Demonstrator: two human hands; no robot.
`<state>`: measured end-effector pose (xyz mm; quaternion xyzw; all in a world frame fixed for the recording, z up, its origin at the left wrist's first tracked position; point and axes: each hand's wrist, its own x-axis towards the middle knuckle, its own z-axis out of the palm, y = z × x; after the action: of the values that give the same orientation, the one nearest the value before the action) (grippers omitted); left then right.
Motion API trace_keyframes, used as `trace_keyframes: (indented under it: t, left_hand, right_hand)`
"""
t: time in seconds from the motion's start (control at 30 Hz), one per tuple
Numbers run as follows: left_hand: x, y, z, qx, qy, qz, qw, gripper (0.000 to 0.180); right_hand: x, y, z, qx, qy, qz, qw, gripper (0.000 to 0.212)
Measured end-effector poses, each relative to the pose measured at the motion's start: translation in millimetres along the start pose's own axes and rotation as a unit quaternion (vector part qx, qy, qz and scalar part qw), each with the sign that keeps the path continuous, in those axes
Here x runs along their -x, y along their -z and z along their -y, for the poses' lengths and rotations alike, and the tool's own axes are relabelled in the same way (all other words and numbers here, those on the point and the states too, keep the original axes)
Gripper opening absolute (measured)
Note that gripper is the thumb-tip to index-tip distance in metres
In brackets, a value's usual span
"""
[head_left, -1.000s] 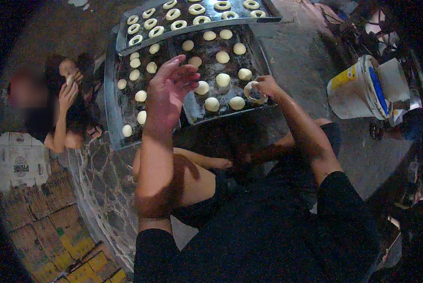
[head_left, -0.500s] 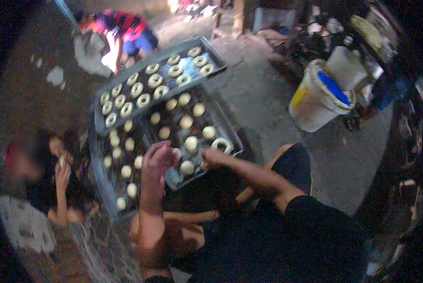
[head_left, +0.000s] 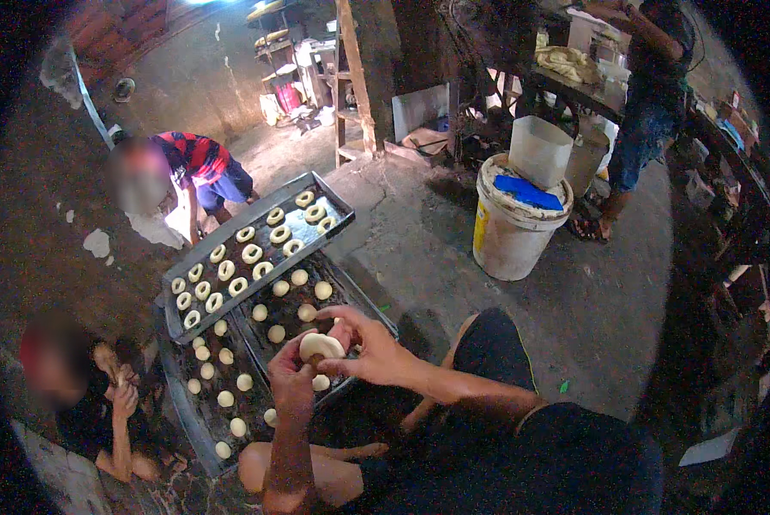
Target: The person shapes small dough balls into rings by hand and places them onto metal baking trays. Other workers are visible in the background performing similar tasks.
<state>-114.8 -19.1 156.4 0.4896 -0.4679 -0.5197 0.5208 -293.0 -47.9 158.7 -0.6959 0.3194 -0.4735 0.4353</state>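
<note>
My left hand (head_left: 292, 367) and my right hand (head_left: 369, 345) meet over the near edge of the trays, both closed on a pale piece of dough (head_left: 320, 343). The dough is round and flattened, with fingers around its sides; whether a hole goes through it I cannot tell. Beneath my hands a dark tray (head_left: 356, 290) bears several dough balls (head_left: 277, 334). More dough balls (head_left: 226, 398) sit on another dark tray (head_left: 184, 422) to the left. Across the far ends of both lies a tray (head_left: 338, 225) with rows of dough rings (head_left: 252, 253).
One person (head_left: 120, 399) sits at the left, hands raised together. Another person (head_left: 217, 167) bends over beyond the trays. A white bucket (head_left: 509, 245) with a blue piece and a pale container (head_left: 539, 150) on top stands to the right. Behind it a person (head_left: 642, 146) stands near a table.
My hands, apart over the tray before, are now together around a piece of dough. The view has tilted up, showing more of the room. The dough ring at the tray's right corner no longer shows there.
</note>
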Motion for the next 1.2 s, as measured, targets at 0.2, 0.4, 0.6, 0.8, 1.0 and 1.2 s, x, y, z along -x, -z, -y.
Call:
trace_keyframes:
  t: [0.2, 0.4, 0.6, 0.8, 1.0, 1.2]
  left_hand:
    - [15, -18, -5, 0.016, -0.088, -0.016, 0.996, 0.061]
    - [17, -5, 2, -0.086, -0.040, 0.050, 0.994, 0.090]
    - [18, 18, 13, -0.050, -0.090, -0.024, 0.994, 0.064]
    - [23, 22, -6, 0.300, -0.092, 0.027, 0.949, 0.046]
    - [29, 32, -10, 0.024, -0.116, 0.115, 0.986, 0.049]
    - [32, 27, -10, 0.268, -0.011, 0.055, 0.962, 0.053]
  right_hand:
    - [11, 12, 2, 0.111, -0.018, 0.012, 0.994, 0.050]
    - [2, 2, -13, 0.181, -0.047, 0.006, 0.982, 0.041]
    - [17, -12, 20, -0.321, -0.195, 0.085, 0.923, 0.052]
    - [-2, -11, 41, -0.206, -0.125, 0.155, 0.958, 0.073]
    - [11, -10, 19, 0.037, -0.040, 0.132, 0.990, 0.056]
    - [15, -6, 5, -0.354, -0.138, 0.112, 0.918, 0.049]
